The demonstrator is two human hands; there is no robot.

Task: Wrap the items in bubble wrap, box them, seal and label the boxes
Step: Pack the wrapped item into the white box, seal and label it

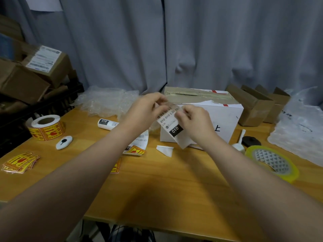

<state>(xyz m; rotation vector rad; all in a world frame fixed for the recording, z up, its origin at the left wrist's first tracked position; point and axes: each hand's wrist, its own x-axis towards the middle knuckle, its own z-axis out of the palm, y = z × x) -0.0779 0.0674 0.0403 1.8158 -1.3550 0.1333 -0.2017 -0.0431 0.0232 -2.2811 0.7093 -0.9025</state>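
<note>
Right now the left hand [145, 109] pinches the top corner of a printed shipping label [172, 126], and the right hand [194, 123] curls on its right edge, holding it above the table [174, 180]. Just behind sits the white box [225, 117], top closed, contents hidden. Open brown boxes [253, 105] stand to its right, and bubble wrap [106, 102] lies to its left.

Both hands are up over the table [174, 180], in front of a white box [225, 117]. The left hand [145, 109] pinches the upper left edge of a label [170, 125], white with "010" on a black block. The right hand [195, 123] pinches its right edge. The label is tilted and held off the table. Bubble wrap [106, 102] is heaped back left. A roll of yellow stickers [46, 127] sits near the left edge and a tape roll [272, 162] at right. Brown cartons [253, 109] stand right of the white box.
</note>
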